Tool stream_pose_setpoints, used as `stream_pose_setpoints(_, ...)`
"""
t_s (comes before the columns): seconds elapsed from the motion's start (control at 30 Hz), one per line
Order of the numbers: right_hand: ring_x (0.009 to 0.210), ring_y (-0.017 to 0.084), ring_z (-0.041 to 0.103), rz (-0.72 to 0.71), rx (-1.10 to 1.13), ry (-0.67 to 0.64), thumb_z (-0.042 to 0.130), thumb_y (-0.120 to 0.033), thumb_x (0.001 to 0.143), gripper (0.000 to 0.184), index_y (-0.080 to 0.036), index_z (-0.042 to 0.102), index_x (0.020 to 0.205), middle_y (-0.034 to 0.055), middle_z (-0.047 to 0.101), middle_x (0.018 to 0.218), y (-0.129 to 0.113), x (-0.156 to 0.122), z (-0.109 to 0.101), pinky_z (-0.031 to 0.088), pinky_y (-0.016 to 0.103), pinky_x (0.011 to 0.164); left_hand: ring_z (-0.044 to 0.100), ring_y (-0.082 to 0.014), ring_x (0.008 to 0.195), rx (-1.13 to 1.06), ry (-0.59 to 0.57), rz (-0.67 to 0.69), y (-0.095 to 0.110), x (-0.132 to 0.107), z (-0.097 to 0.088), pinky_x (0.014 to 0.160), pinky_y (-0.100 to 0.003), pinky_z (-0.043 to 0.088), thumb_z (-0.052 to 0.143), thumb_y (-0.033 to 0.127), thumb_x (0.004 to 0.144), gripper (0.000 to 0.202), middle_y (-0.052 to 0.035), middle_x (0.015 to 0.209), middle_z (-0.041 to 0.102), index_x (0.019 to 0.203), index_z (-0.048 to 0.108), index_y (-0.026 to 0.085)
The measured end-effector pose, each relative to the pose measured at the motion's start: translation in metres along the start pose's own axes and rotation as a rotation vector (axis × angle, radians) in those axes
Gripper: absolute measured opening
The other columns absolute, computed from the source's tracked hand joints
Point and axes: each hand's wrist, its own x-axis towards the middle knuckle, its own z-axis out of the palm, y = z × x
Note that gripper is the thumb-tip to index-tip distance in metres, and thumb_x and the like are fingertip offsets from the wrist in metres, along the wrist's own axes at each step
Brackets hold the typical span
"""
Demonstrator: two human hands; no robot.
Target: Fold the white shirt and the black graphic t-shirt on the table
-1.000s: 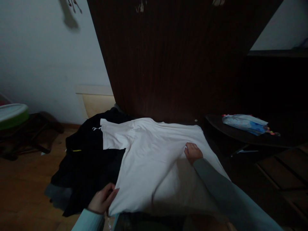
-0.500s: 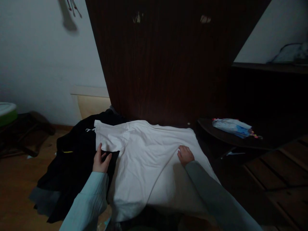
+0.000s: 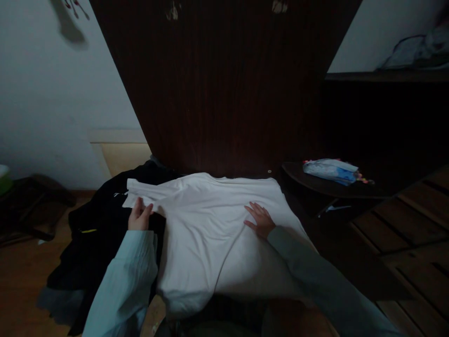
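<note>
Our shirt (image 3: 206,229): spread under right hand (image 3: 260,221), sleeve (image 3: 149,191) reaching over to left hand (image 3: 139,217), on top of black clothes (image 3: 101,252). Looks light, soft, floppy, creases easy probably, nothing fragile. Best grab: sleeve hem or shirt edge, we reckon. Left pinches sleeve; right lies flat, fingers fanned. Versus half second ago: left goes from loosely spread to pinching, sleeve now bunched, right uncurls.

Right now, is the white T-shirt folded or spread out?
Mostly spread: the white T-shirt lies broad and creased under the right hand, one sleeve out sideways with the left hand at its edge. No second sleeve shows.
</note>
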Motion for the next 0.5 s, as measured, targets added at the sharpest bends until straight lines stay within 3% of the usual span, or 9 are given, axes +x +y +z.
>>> stream_pose_setpoints(0.1,0.130,0.025,0.026,-0.128,0.027,-0.040,0.044,-0.052,0.079,0.059,-0.028,0.037,0.132,0.0057,0.029,0.141,-0.019,-0.006,-0.002,0.024,0.046,0.102,0.060,-0.0190,0.085,0.001,0.094,-0.132,0.009,0.021,-0.013,0.074,-0.035,0.053,0.064,0.008,0.058,0.051,-0.0087,0.110,0.058,0.107,0.059,0.015)
stream_pose_setpoints(0.17,0.128,0.027,0.029,-0.188,0.030,-0.025,0.050,-0.053,0.075,0.060,-0.026,0.042,0.129,0.0079,0.034,0.139,-0.029,-0.008,-0.001,0.026,0.046,0.101,0.060,-0.0185,0.083,0.047,0.117,-0.151,0.012,0.029,-0.020,0.076,-0.037,0.052,0.064,0.010,0.058,0.048,-0.0065,0.102,0.060,0.105,0.059,0.015)
stream_pose_setpoints(0.23,0.124,0.028,0.036,-0.235,0.035,-0.004,0.054,-0.051,0.073,0.057,-0.024,0.050,0.123,0.0100,0.041,0.134,-0.036,-0.009,-0.001,0.030,0.044,0.099,0.058,-0.0207,0.089,0.153,0.121,-0.058,0.011,0.026,-0.023,0.085,-0.039,0.048,0.065,0.017,0.059,0.050,-0.0058,0.100,0.059,0.108,0.057,0.016)
stream_pose_setpoints(0.33,0.115,0.025,0.046,-0.274,0.053,0.029,0.053,-0.045,0.077,0.045,-0.019,0.058,0.114,0.0114,0.052,0.124,-0.039,-0.006,-0.006,0.036,0.039,0.096,0.051,-0.0249,0.104,0.371,0.101,0.188,0.004,0.006,-0.022,0.096,-0.042,0.038,0.065,0.028,0.061,0.065,-0.0094,0.111,0.054,0.122,0.047,0.016)
stream_pose_setpoints(0.4,0.109,0.023,0.051,-0.271,0.051,0.008,0.052,-0.040,0.079,0.039,-0.017,0.060,0.109,0.0116,0.057,0.118,-0.040,0.000,-0.013,0.040,0.036,0.093,0.047,-0.0260,0.108,0.458,0.086,0.311,-0.002,-0.009,-0.020,0.095,-0.043,0.037,0.065,0.033,0.061,0.072,-0.0121,0.116,0.049,0.127,0.040,0.015)
stream_pose_setpoints(0.5,0.101,0.021,0.056,-0.220,0.020,-0.101,0.052,-0.035,0.080,0.034,-0.016,0.060,0.107,0.0104,0.061,0.110,-0.048,0.012,-0.029,0.043,0.032,0.087,0.049,-0.0238,0.100,0.481,0.118,0.395,-0.010,-0.024,-0.019,0.087,-0.040,0.042,0.062,0.032,0.064,0.065,-0.0118,0.111,0.048,0.124,0.043,0.015)
